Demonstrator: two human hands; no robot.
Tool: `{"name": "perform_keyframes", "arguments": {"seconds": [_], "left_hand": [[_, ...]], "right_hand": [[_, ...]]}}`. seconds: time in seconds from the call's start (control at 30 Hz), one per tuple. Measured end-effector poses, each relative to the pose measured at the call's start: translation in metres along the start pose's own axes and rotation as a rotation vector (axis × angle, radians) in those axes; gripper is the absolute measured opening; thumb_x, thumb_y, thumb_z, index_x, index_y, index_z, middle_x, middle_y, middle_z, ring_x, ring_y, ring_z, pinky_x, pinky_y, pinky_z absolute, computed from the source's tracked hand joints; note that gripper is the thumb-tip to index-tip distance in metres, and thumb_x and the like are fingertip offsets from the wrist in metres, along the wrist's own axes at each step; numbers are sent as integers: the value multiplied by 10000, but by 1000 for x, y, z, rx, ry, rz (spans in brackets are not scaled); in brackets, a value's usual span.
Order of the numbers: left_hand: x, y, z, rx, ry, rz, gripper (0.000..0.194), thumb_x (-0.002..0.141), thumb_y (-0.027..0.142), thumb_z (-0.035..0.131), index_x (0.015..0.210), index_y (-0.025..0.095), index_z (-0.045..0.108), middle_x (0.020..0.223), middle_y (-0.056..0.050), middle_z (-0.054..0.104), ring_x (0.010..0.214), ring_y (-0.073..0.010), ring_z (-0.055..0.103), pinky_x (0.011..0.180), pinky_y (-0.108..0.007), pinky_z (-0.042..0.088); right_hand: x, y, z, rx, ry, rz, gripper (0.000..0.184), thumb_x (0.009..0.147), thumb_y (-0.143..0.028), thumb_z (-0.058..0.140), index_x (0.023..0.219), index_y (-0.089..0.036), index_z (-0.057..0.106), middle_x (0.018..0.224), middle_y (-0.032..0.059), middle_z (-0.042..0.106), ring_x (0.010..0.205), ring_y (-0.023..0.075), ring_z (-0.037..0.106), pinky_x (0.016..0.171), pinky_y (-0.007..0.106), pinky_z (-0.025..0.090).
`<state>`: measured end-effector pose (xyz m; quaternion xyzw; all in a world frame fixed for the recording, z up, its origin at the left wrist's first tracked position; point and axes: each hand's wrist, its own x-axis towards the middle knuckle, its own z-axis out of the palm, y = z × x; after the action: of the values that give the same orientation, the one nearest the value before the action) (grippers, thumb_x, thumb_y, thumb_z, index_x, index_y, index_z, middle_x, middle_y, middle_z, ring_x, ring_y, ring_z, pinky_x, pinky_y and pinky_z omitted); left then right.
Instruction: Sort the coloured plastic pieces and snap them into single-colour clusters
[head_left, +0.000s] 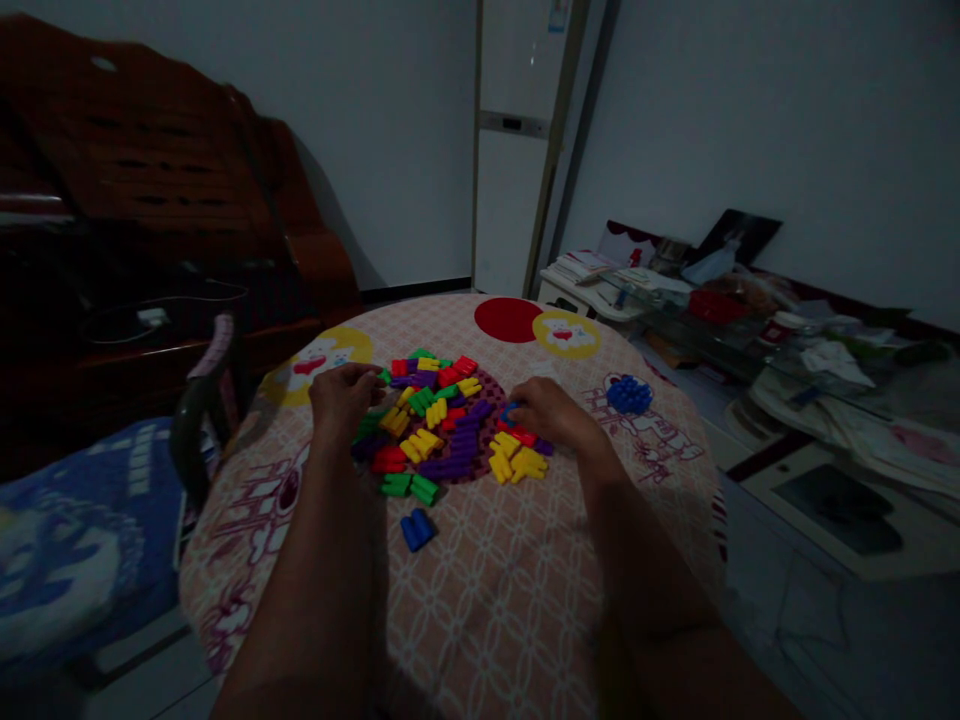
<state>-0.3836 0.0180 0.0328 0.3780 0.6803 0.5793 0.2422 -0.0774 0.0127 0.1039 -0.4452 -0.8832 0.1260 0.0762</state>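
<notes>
Many small plastic building blocks in red, yellow, green and purple lie in a loose pile on a round table point(480, 600). At the pile's left edge is my left hand point(343, 398), its fingers curled together beside a green block point(385, 377); what they hold, if anything, is hidden. My right hand point(553, 412) pinches a blue block point(511, 413) at the right side of the pile, just above some red and yellow blocks point(517, 460). Purple blocks point(457, 445) lie in a row mid-pile. Nearer to me rests a separate blue block pair point(417, 529).
A cluster of blue blocks point(628, 394) sits on the table's right side. On the left stand a chair with a blue cushion point(97, 540) and a wooden bench point(165, 180). A cluttered glass-topped cabinet point(750, 350) runs along the right wall. A tall white unit point(514, 190) stands behind.
</notes>
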Motion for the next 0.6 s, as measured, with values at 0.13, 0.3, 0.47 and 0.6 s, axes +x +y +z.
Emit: {"name": "perform_keyframes", "arguments": {"seconds": [0.13,0.3,0.47,0.6], "left_hand": [[-1,0,0,8,-3,13,302,670,271,602,893,126,746,692,-40,714,554,-149,666,555,-240,570],[1,-4,3,37,0,20,308,669,277,610,897,131,757,704,-49,722,567,-161,674,544,-239,561],[4,-8,5,71,-10,14,315,676,289,609,909,140,758,726,-46,734,579,-161,675,581,-254,575],[1,-5,4,54,-12,6,299,682,279,609,900,134,754,720,-42,728,569,-154,664,574,-253,570]], "right_hand": [[-23,57,-30,11,173,391,145,839,-221,645,876,-158,769,788,68,733,781,175,667,714,259,464],[-59,120,-44,-127,294,792,127,771,-230,707,871,-187,771,788,67,734,756,190,681,661,270,455],[-73,159,-37,-200,189,933,129,744,-185,696,856,-159,754,800,113,729,781,220,691,650,276,465],[-67,172,-23,-274,174,938,226,797,-169,616,962,-108,758,891,192,735,866,264,706,709,300,492]]}}
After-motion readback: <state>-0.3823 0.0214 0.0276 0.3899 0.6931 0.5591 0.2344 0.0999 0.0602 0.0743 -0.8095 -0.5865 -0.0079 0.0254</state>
